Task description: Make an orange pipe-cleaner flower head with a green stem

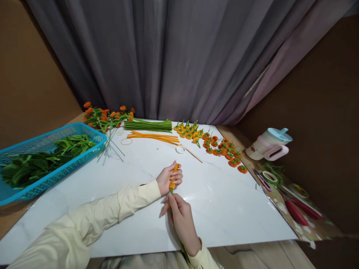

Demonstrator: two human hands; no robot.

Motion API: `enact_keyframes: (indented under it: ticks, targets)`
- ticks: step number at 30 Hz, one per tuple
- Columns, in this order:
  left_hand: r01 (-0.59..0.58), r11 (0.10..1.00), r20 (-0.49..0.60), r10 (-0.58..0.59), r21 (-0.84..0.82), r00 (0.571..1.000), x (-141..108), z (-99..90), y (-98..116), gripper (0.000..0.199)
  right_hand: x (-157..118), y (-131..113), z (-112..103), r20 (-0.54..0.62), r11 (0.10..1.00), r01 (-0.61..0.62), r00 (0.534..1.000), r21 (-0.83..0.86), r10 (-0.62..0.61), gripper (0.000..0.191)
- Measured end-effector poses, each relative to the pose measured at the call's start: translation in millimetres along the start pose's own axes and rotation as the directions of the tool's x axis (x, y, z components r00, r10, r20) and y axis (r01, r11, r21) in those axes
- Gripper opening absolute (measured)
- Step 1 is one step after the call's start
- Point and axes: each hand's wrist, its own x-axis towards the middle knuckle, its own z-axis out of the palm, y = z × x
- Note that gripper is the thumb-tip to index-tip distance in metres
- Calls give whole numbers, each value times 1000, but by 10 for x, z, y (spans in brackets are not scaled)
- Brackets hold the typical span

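Over the middle of the white table board, my left hand (166,179) is closed around an orange fuzzy pipe-cleaner piece (172,183), which sticks out past the fingers at both ends. Just below, my right hand (181,220) pinches the green stem (172,191) that comes out of the orange piece's lower end. The fingers hide part of the orange piece, and how the stem joins it is too small to make out. Beyond the hands lie loose orange pipe cleaners (153,137), a roll of white tape (180,150) and a thin wooden stick (194,153).
A bundle of green pipe cleaners (148,126) lies at the back, beside yellow flower heads (189,130) and orange flower heads (224,148). Finished-looking orange flowers (105,116) and a blue basket (67,158) of leaves are left. A lidded cup (260,145) and red-handled pliers (295,213) stand right.
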Motion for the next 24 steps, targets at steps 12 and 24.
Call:
enact_keyframes:
  ticks: [12,24]
  targets:
    - [-47,999,-9,47,4,999,9,16,84,32,7,-9,-29,-19,999,-44,999,13,44,36]
    - [-24,995,-98,34,101,995,59,-90,210,25,-16,14,-52,-75,993,-52,995,102,59,34]
